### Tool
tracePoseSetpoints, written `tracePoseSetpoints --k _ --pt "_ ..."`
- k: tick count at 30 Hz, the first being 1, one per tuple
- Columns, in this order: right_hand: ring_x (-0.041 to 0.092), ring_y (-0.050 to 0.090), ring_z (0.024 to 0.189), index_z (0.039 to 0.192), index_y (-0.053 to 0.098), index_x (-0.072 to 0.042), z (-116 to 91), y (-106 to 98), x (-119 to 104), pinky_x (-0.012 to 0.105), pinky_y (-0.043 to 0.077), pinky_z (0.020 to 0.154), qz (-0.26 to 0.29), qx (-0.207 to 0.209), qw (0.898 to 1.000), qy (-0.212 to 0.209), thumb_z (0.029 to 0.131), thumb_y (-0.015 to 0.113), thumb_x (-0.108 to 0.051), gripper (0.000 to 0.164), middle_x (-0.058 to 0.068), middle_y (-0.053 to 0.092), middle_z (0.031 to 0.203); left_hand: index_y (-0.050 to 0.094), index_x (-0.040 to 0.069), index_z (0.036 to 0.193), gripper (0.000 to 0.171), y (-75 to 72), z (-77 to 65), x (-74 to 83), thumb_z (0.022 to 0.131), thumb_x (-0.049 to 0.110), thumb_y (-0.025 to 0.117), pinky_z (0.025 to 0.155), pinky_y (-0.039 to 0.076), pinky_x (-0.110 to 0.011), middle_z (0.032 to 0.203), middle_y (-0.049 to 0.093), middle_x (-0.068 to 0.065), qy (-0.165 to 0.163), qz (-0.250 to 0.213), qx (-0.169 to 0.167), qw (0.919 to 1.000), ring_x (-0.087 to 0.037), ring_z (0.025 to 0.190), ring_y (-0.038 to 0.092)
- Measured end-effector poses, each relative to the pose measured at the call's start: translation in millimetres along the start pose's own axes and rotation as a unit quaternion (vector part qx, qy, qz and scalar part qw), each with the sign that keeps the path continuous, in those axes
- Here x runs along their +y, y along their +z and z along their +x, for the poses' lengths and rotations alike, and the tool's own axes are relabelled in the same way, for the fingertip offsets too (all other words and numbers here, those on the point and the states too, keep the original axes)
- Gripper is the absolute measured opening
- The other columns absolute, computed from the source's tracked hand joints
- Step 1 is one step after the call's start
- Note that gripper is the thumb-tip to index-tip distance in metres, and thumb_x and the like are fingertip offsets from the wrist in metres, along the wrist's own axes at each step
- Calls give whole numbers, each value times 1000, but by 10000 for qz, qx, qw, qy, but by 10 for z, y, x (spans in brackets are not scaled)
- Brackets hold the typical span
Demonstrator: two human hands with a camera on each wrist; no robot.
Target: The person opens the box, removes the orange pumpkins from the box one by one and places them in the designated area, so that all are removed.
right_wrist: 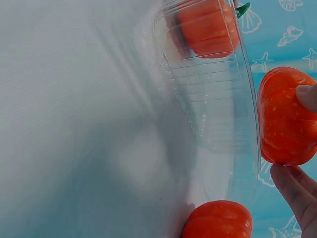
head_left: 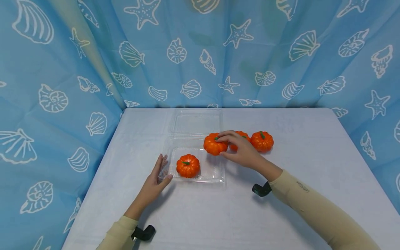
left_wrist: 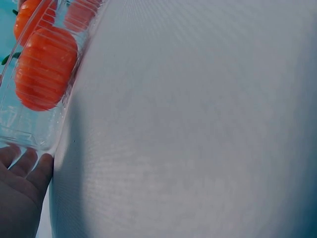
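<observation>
An orange toy pumpkin (head_left: pixel 214 144) with a green stem is pinched between the thumb and fingers of my right hand (head_left: pixel 242 149), over the right part of a clear plastic clamshell box (head_left: pixel 212 170). In the right wrist view this held pumpkin (right_wrist: pixel 282 116) shows beyond the box's rim. Another pumpkin (head_left: pixel 188 166) sits inside the box, near its front left. My left hand (head_left: pixel 153 182) rests at the box's left side, fingers straight and thumb apart. The left wrist view shows the fingertips (left_wrist: pixel 43 166) right at the box's end wall.
Two more pumpkins stand right of the box; one (head_left: pixel 262 141) is in full view, the other (head_left: pixel 242 134) partly hidden behind my right hand. The box's hinged lid (head_left: pixel 197 121) lies opened toward the back. A blue shell-patterned curtain (head_left: pixel 193 69) borders the white table (head_left: pixel 300 146).
</observation>
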State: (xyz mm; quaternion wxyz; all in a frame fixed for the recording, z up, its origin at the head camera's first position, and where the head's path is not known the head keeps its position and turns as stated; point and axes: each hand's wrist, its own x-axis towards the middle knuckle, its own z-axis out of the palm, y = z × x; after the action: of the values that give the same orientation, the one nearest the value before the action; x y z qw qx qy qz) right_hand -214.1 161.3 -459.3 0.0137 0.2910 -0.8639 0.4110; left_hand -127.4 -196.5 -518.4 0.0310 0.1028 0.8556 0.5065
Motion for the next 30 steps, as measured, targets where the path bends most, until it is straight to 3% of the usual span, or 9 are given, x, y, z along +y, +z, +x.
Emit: tracePoseSetpoints --k 7,16,20,26,30 --pt "24 49 134 125 70 -16 -106 -75 28 48 49 105 -225 172 9996 -1 88 81 -14 39 1 58 139 7 10 165 90 0 -5 0 100 26 67 120 18 -61 168 24 -5 15 -5 -29 10000 -31 153 23" --pt "26 48 134 123 70 -15 -284 -177 66 53 47 106 -99 244 9996 61 87 81 -9 39 2 59 136 7 11 165 90 7 -7 -3 100 25 67 120 18 -61 168 24 -5 32 -15 -29 10000 -31 153 24" --pt "26 50 132 123 69 -16 -387 -206 89 52 50 103 -112 350 9993 119 86 82 -9 40 1 59 135 7 11 165 90 6 -2 6 99 23 67 120 18 -61 168 24 -5 30 -22 -25 10000 -31 153 24" --pt "23 53 128 122 68 -15 -512 -226 130 41 56 96 -116 423 9989 171 85 83 -9 40 0 58 136 7 12 165 90 10 0 -6 100 23 67 120 17 -61 168 24 -4 -22 -1 -22 10000 -30 153 24" --pt "24 55 125 121 68 -13 -605 -231 169 44 56 95 -100 468 9986 214 84 83 -6 41 2 58 135 7 13 165 90 11 -4 -16 100 25 67 120 18 -60 168 24 -3 -50 22 -21 10000 -30 153 24"
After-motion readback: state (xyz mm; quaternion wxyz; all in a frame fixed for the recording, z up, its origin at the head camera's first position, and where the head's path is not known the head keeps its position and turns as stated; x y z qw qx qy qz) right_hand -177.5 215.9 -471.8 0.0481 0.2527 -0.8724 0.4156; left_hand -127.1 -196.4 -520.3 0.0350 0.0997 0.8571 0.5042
